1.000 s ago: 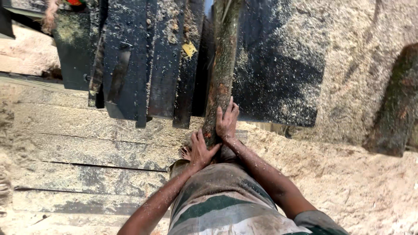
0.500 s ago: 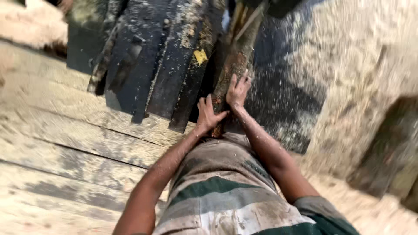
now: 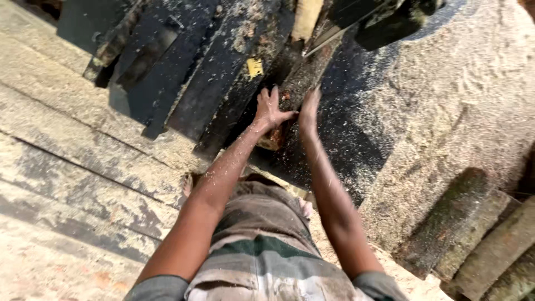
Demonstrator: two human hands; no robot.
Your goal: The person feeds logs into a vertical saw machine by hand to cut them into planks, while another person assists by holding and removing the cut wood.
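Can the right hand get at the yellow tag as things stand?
Probably yes, but awkwardly. The right hand rests on the log, and the yellow tag sits uncovered on a dark plank just past the left hand, which lies between them.

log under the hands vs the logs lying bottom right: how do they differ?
The held log lies on the dark machine bed, with the left hand and right hand pressed on it; the spare logs lie untouched on sawdust. It shows reddish-brown bark; theirs looks greenish-grey. All are rough and sawdust-flecked.

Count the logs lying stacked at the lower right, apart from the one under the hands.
3, side by side at the lower right: one mossy, one beside it, one at the edge. More may lie out of frame.
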